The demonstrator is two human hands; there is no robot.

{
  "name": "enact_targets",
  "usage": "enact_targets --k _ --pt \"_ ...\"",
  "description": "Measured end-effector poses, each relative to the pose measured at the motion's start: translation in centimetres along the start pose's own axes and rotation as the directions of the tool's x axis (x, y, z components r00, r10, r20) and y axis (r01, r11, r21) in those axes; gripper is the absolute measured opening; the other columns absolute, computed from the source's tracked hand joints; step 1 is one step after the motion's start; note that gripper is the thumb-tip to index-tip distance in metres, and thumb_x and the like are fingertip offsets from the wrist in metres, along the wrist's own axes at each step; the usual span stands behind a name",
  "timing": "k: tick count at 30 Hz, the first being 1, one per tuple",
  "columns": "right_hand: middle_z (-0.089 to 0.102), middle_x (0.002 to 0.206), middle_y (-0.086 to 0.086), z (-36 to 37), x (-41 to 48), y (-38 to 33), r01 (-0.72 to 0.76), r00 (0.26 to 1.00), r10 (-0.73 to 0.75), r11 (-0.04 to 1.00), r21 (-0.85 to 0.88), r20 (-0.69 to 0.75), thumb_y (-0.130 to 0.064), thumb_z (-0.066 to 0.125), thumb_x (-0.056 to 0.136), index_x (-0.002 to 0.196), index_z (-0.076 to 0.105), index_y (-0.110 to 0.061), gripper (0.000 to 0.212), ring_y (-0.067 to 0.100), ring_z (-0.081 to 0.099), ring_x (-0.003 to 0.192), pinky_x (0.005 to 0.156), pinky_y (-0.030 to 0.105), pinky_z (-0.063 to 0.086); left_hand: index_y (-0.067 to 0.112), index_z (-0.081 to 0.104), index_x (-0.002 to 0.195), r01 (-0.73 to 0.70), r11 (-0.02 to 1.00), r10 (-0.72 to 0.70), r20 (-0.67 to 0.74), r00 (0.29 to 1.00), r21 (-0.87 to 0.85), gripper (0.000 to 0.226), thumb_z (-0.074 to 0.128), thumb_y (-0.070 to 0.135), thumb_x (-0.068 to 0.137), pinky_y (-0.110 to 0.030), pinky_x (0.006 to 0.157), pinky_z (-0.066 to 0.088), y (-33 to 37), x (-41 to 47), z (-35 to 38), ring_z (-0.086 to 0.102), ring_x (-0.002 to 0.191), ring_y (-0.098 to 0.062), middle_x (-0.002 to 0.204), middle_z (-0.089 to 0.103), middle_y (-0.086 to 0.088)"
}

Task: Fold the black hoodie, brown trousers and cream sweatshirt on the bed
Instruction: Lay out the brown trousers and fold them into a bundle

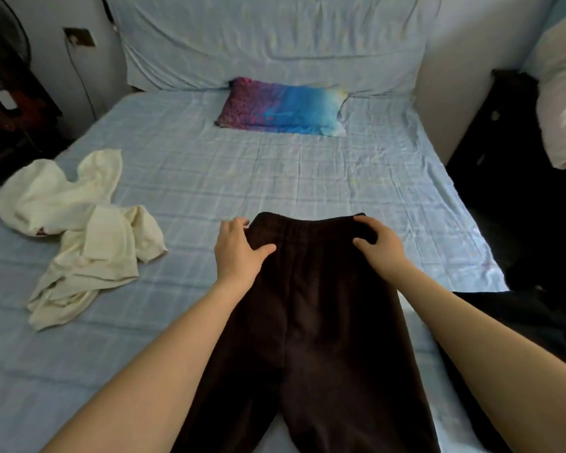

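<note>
I have the dark brown trousers [307, 322] of soft, thick cloth laid lengthwise down the middle of the near half of the bed [209, 178] with its pale blue checked sheet. The waistband is at the far end and the two legs run back toward me, so I judge I am squaring them flat before folding. My left hand [239, 253] holds the waistband's left corner: the fingers curl over the far edge and the thumb lies pressed on top of the cloth. My right hand [379, 246] does the same at the right corner, fingers bent over the band and thumb spread out across the fabric. Holding both corners lets me pull the band straight and keep the legs side by side. The crumpled cream sweatshirt [79, 230] lies well apart on the left side of the bed, in a loose heap, not yet folded. The black hoodie [520, 315] sits at the near right edge, partly behind my right forearm — whether it is folded I cannot tell. By count there are three garments, one of each, and two hands, both on the trousers. One purple-to-blue patterned pillow [281, 107] rests at the far end, and one dark cabinet [504, 158] stands just beside the bed on the right.
</note>
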State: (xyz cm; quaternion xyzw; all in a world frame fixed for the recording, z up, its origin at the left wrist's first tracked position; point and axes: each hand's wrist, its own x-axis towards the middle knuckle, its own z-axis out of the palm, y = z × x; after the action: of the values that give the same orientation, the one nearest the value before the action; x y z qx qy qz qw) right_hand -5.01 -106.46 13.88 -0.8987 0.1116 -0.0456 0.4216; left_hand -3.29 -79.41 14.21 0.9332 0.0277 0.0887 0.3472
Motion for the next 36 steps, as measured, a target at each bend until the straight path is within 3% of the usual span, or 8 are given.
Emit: enact_targets --k 3,9,12,16,24,30,33,36 --pt "0.029 0.161 0.016 5.7 -0.8 3.5 -0.044 0.992 0.076 0.958 -0.283 0.102 -0.018 0.056 0.099 0.156 0.034 -0.023 0.061 0.034 0.033 0.145 0.119 0.044 0.028 0.016 0.027 0.153 -0.204 0.925 0.159 0.162 0.974 0.321 0.079 0.065 0.045 0.09 -0.048 0.117 0.026 -2.4 -2.9 6.1 0.028 0.142 -0.029 0.156 0.026 -0.013" --pt "0.024 0.166 -0.001 14.8 -19.2 13.9 0.002 0.989 0.079 0.844 -0.536 0.128 -0.043 0.035 0.104 0.158 0.028 -0.029 0.057 0.026 0.013 0.155 0.124 0.047 0.012 0.026 0.013 0.157 -0.504 0.787 0.204 0.621 0.757 0.356 0.061 0.03 0.049 0.103 -0.046 0.122 0.001 -11.1 -17.6 15.8 0.004 0.153 -0.022 0.166 0.008 0.0" --pt "0.018 0.167 -0.005 16.2 -23.6 19.0 -0.03 0.978 0.15 0.795 -0.605 0.148 -0.053 0.015 0.099 0.159 0.018 -0.037 0.063 0.022 0.006 0.156 0.125 0.047 0.007 0.027 0.016 0.157 -0.527 0.756 0.191 0.64 0.744 0.388 0.062 0.018 0.052 0.101 -0.049 0.121 0.006 -14.0 -19.2 18.4 0.006 0.153 -0.024 0.166 0.012 -0.001" --pt "0.028 0.164 -0.003 18.1 -24.0 22.0 -0.009 0.995 0.066 0.784 -0.621 0.068 -0.047 0.032 0.099 0.158 0.024 -0.036 0.061 0.024 0.018 0.155 0.124 0.047 0.013 0.02 0.034 0.153 -0.58 0.739 0.364 0.519 0.773 0.344 0.06 0.025 0.048 0.1 -0.055 0.116 0.023 -16.3 -20.2 21.0 0.025 0.148 -0.03 0.159 0.032 -0.008" --pt "0.027 0.165 -0.002 17.9 -24.0 22.1 -0.003 0.996 0.057 0.776 -0.63 0.066 -0.046 0.031 0.1 0.159 0.023 -0.035 0.06 0.025 0.016 0.155 0.124 0.047 0.011 0.018 0.029 0.155 -0.546 0.763 0.294 0.566 0.77 0.346 0.058 0.031 0.044 0.102 -0.05 0.12 0.014 -15.0 -20.4 19.6 0.016 0.151 -0.028 0.162 0.025 -0.008" --pt "0.034 0.162 -0.001 12.0 -24.7 17.5 -0.056 0.939 0.159 0.946 -0.32 0.306 -0.037 0.048 0.103 0.151 0.045 -0.022 0.051 0.022 0.021 0.152 0.121 0.036 0.019 0.02 0.04 0.149 -0.242 0.969 0.216 0.631 0.745 -0.046 0.058 0.046 0.046 0.098 -0.039 0.121 0.02 -15.4 -31.3 10.5 0.022 0.148 -0.016 0.159 0.031 0.001" --pt "0.054 0.137 -0.008 8.5 -33.1 16.3 -0.023 1.0 0.023 0.984 -0.175 0.001 -0.033 0.049 0.097 0.134 0.059 -0.022 0.04 0.011 0.046 0.13 0.107 0.022 0.033 0.029 0.035 0.15 -0.157 0.986 0.14 0.741 0.657 -0.047 0.076 0.036 0.072 0.087 -0.035 0.117 0.03 -15.8 -39.0 6.8 0.034 0.14 -0.01 0.152 0.039 0.01" --pt "0.051 0.118 -0.007 8.5 -43.2 17.1 -0.261 0.951 0.261 0.965 0.023 -0.165 -0.015 0.056 0.097 0.124 0.058 -0.026 0.03 0.002 0.056 0.099 0.087 0.023 0.05 0.032 0.027 0.153 -0.293 0.952 0.141 0.714 0.686 0.093 0.079 0.044 0.069 0.086 -0.035 0.114 0.031 -16.1 -42.8 6.8 0.034 0.139 -0.015 0.153 0.037 0.008"
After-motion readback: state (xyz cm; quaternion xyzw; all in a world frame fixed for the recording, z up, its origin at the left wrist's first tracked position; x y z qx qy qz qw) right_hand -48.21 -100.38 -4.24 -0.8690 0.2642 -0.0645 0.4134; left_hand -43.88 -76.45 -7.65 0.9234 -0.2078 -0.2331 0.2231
